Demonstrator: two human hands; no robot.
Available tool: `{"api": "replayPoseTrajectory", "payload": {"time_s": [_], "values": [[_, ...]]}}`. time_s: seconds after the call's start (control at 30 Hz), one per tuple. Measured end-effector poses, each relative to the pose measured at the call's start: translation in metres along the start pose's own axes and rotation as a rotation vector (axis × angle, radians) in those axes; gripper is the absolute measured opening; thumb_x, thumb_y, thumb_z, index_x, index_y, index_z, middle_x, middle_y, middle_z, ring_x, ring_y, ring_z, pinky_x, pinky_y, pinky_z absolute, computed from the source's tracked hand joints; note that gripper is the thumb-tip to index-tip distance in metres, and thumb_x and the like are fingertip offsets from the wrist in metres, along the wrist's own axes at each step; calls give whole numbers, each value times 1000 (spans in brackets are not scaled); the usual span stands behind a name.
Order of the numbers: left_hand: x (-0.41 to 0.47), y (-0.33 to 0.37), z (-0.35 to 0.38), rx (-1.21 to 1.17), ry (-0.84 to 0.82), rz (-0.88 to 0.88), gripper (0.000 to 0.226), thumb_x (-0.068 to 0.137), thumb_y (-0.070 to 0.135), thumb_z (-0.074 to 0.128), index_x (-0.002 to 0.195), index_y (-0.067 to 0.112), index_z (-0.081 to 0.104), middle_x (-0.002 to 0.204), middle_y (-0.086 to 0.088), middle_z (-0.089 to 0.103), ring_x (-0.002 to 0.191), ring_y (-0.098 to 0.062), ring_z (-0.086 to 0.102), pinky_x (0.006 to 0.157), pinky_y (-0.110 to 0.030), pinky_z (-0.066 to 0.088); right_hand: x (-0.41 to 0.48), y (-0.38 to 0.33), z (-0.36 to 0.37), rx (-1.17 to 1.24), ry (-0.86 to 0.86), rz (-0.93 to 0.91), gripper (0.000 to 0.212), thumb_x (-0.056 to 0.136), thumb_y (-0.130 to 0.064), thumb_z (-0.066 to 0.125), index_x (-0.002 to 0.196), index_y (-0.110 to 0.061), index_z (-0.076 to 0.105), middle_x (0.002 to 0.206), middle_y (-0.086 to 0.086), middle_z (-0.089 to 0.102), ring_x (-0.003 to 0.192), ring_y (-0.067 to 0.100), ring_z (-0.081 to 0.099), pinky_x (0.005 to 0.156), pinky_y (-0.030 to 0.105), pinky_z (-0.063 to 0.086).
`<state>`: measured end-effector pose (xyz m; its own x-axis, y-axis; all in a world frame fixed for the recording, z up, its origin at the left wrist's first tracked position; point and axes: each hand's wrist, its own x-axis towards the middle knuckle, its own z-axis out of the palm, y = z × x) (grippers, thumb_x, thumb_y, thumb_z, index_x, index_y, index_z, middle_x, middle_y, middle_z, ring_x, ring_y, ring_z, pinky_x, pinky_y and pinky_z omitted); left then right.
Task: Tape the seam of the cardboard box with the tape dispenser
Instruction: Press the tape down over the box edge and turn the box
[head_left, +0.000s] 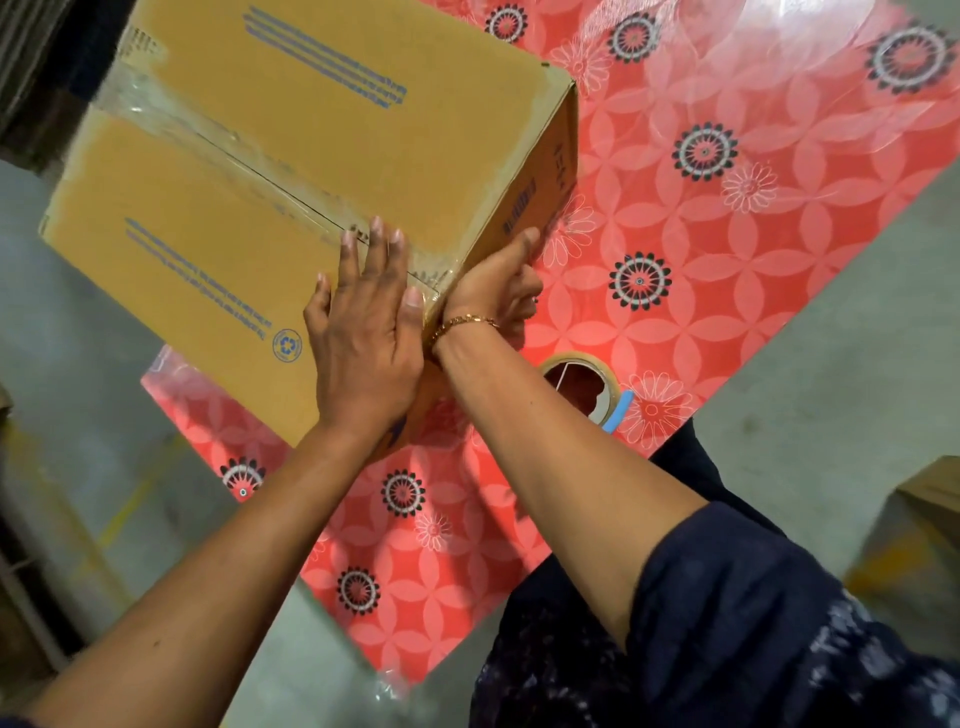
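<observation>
The cardboard box sits on the surface with its flowered red cover, pushed toward the far left corner and turned at an angle to me. Clear tape already runs along the centre seam from the far edge, where it wrinkles and shines, down to the near edge under my fingers. So I judge the main run across the top is laid.

My left hand lies flat on the top, fingers spread, pressing the tape down over the near end of the seam. My right hand is against the side of the box just around the edge, thumb up along the cardboard, seemingly smoothing the tape tail down; its fingers are partly hidden, so I cannot tell whether that grip pinches anything.

The tape dispenser, a roll with a blue piece on it, lies on the surface near my right forearm, held by neither hand.

What I think is left: rubbing the tail firmly onto the side, and checking the wrinkled far end.
</observation>
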<state>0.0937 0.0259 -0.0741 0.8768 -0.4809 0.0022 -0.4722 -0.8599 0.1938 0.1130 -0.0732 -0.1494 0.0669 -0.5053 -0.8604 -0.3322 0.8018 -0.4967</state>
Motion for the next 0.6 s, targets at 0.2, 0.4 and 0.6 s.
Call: {"api": "replayPoseTrajectory", "payload": {"time_s": [0.2,0.4,0.6], "values": [[1,-5,3,-5,11,13,53,104,33,30,156,23,32,166,1,26,156,-19,15,120,-47,17,8,-2,-2,-48,142,-186,45,100,-52,39,113,-15,61,122,14,63,125,32,49,109,45,31],[-2,1,0,41,22,26,54,104,33,29,156,21,31,167,1,24,156,-19,16,119,-47,19,16,-12,-24,-118,16,-202,45,99,-51,37,110,-15,61,120,12,65,116,33,56,102,46,41],[-3,3,-2,92,18,8,56,102,34,31,156,19,30,166,-1,25,155,-21,20,121,-51,22,24,-85,-59,-97,-209,-460,16,93,-43,52,85,-29,54,81,-5,61,81,22,57,72,37,44]]}}
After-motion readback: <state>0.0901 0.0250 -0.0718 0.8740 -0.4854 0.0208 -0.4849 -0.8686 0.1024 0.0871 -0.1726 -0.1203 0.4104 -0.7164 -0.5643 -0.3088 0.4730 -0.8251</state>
